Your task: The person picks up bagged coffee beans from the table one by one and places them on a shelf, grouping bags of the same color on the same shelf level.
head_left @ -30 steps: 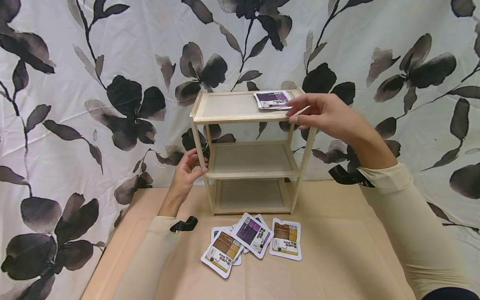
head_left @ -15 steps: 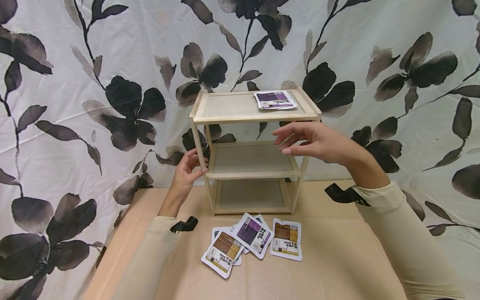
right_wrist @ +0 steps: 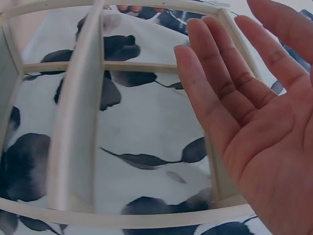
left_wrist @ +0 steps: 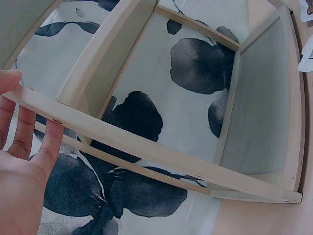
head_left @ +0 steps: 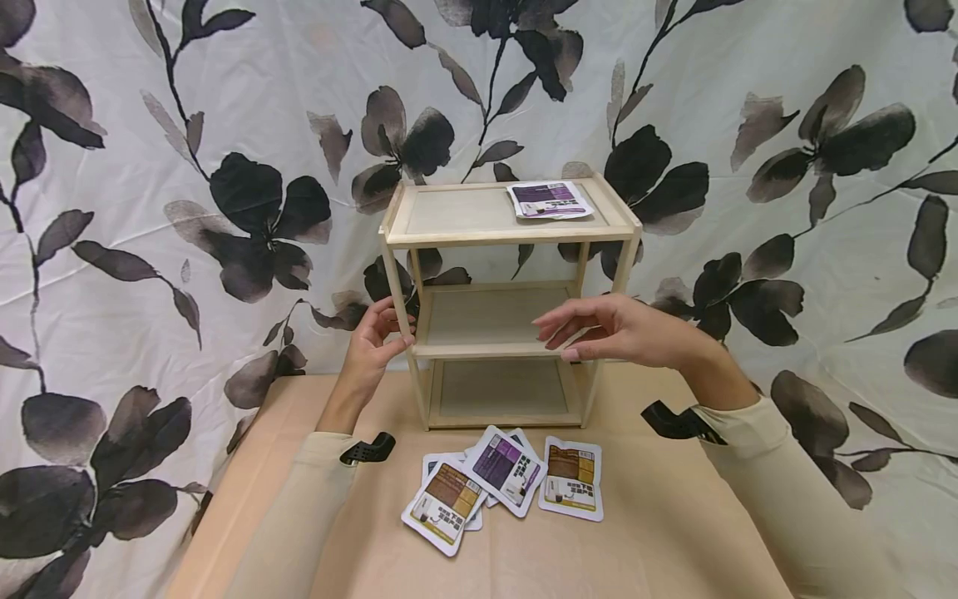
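Wooden shelf rack [head_left: 509,304]: our left hand [head_left: 374,341] grips its front-left post; our right hand [head_left: 617,331] hovers open, holding nothing. Only our head view shows the packets [head_left: 503,481].

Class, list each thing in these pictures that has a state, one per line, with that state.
Shelf: upright on the table, one packet on top, lower tiers bare.
Top packet: lying flat.
Table packets: lying flat, overlapping.
Left hand: grips the shelf's front left post.
Right hand: open, holds nothing.
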The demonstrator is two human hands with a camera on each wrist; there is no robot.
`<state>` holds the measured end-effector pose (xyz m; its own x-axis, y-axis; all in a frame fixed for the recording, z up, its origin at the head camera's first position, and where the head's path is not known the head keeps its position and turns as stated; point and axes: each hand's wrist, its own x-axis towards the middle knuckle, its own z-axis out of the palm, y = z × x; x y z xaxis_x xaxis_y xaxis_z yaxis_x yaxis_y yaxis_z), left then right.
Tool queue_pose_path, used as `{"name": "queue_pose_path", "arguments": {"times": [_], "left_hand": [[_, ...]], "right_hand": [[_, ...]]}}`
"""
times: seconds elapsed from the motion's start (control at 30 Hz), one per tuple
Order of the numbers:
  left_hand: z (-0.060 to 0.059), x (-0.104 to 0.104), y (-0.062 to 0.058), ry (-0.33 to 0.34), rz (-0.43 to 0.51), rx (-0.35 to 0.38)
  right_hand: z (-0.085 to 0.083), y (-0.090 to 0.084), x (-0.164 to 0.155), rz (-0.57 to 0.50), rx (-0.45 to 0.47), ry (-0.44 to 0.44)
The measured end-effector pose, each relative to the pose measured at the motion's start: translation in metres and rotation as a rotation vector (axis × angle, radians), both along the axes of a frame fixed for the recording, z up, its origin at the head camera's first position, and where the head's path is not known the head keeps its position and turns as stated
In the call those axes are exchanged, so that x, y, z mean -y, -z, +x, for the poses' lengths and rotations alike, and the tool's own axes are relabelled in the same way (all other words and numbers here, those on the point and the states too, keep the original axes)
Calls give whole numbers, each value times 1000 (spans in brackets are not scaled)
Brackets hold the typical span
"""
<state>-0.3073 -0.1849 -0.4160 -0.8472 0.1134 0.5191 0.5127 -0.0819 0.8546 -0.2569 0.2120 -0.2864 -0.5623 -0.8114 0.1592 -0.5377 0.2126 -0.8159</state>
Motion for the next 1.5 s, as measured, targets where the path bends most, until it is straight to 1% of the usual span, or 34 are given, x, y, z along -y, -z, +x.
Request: {"name": "queue_pose_path", "arguments": {"times": [0.2, 0.4, 0.57, 0.77, 0.93, 1.2, 1.33, 1.5], "left_hand": [[1, 0, 0, -4, -3, 5], [3, 0, -1, -3, -5, 11], [4, -1, -3, 0, -2, 17], [4, -1, -2, -1, 5, 32], [4, -1, -2, -7, -1, 26], [4, -1, -5, -3, -7, 22], [5, -1, -5, -2, -1, 28], [5, -1, -4, -8, -6, 30]], "right_hand": [[-4, 22, -1, -10, 11, -21], [-8, 45, -2, -18, 69, -26], [-10, 68, 1, -25, 109, -27], [-10, 96, 5, -54, 146, -34], [-9, 118, 9, -60, 202, -43], [-9, 151, 18, -109, 227, -23], [-7, 167, 21, -125, 247, 8], [-5, 189, 25, -116, 267, 53]]}}
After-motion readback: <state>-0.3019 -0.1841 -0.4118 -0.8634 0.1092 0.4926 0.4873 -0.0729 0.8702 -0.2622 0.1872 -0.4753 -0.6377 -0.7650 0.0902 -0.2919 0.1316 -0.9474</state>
